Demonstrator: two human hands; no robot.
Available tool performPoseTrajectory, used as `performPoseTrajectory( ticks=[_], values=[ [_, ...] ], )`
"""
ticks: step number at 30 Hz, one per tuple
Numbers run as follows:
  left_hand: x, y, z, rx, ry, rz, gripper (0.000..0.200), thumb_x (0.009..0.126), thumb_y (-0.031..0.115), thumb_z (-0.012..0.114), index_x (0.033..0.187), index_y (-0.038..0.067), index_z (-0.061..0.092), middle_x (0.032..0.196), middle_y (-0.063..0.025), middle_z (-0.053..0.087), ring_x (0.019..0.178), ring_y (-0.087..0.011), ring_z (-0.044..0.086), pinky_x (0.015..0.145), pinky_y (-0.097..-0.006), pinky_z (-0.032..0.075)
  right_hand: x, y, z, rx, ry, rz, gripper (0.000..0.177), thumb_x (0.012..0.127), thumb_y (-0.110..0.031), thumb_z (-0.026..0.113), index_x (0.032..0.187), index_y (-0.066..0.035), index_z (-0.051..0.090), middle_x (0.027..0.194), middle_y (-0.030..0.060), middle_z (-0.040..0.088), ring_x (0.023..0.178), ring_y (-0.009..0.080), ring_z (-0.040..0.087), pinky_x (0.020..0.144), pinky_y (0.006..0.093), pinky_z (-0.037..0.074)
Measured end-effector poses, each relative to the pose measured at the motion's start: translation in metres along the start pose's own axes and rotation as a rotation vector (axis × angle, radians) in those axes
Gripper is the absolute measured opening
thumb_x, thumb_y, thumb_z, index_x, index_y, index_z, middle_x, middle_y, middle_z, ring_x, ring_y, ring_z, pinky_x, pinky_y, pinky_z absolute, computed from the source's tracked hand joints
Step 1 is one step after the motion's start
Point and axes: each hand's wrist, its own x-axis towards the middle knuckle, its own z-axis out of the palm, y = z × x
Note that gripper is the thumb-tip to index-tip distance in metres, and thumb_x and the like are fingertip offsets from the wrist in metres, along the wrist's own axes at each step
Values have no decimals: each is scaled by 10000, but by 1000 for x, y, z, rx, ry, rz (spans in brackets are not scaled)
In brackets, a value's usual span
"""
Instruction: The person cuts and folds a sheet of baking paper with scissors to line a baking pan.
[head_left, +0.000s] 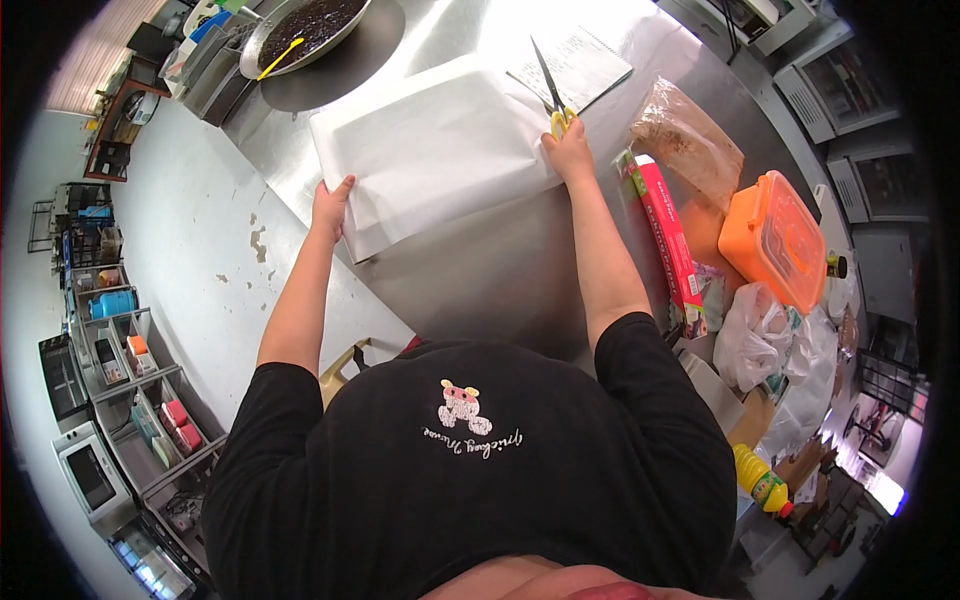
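Note:
A large sheet of white baking paper (440,150) lies over the steel table, with a rectangular raised outline showing in it. My left hand (332,205) is closed on the paper's left edge, thumb on top and the other fingers mostly hidden. In my right hand (568,152) is a pair of scissors (552,85) with yellow handles, its blades apart and pointing away from me. That hand also rests against the right edge of the paper. Just beyond the scissors lies a notebook page with handwriting (585,70).
A wide pan of dark food (305,35) with a yellow spatula (280,60) stands at the far left of the steel table (480,270). To the right are a long red box (668,235), a brown-stained plastic bag (690,135), an orange lidded tub (775,240) and plastic bags (755,335).

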Motion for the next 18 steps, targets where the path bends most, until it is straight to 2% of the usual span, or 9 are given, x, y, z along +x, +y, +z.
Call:
performPoseTrajectory(
  ticks=[3,6,8,9,11,12,16,18],
  values=[
    [3,-3,-1,-1,11,-1,527,798,270,715,1155,-33,472,1018,-138,603,874,-211,598,754,-346,504,0,-2,-1,-2,4,27,605,824,-354,556,1251,13,334,1193,282,500,1068,410,527,893,451,429],
    [0,-3,1,0,27,32,536,796,271,716,1159,-37,469,1018,-139,603,877,-213,597,761,-343,499,5,11,5,133,67,13,521,864,-300,473,1250,19,331,1222,270,482,1091,413,507,906,448,414],
    [2,-5,-1,10,19,42,549,794,272,718,1167,-38,461,1030,-143,599,888,-215,594,770,-341,495,6,18,3,197,232,-69,456,866,-207,432,1245,25,330,1228,256,475,1104,415,490,915,434,402],
    [4,-6,-1,20,12,52,563,792,274,720,1176,-40,454,1042,-147,595,898,-218,592,779,-340,491,6,21,3,197,232,-69,456,866,-207,432,1245,25,330,1228,256,475,1104,415,490,915,434,402],
    [8,-11,-3,32,16,58,575,790,274,721,1185,-40,445,1056,-151,590,909,-219,588,785,-338,488,-1,25,-2,222,380,-14,415,852,-166,418,1208,36,346,1216,260,474,1101,422,484,917,424,396],
    [11,-13,-4,45,21,63,587,789,275,722,1193,-41,437,1070,-155,585,919,-221,585,792,-336,485,-3,28,-7,213,451,6,370,828,-168,488,1132,33,419,1148,242,516,1038,405,514,878,427,414],
    [13,-15,-6,52,10,59,597,787,278,722,1199,-38,427,1080,-158,578,932,-223,581,795,-338,484,-49,24,-41,-30,520,-105,328,786,-199,585,1013,16,488,1069,225,553,938,378,536,825,455,417],
    [11,-14,-5,42,14,59,595,786,280,724,1194,-38,429,1074,-159,579,932,-224,581,797,-340,485,-66,35,-44,-172,627,-138,318,739,-236,656,931,-23,517,930,170,602,854,350,534,778,469,409]
  ],
)
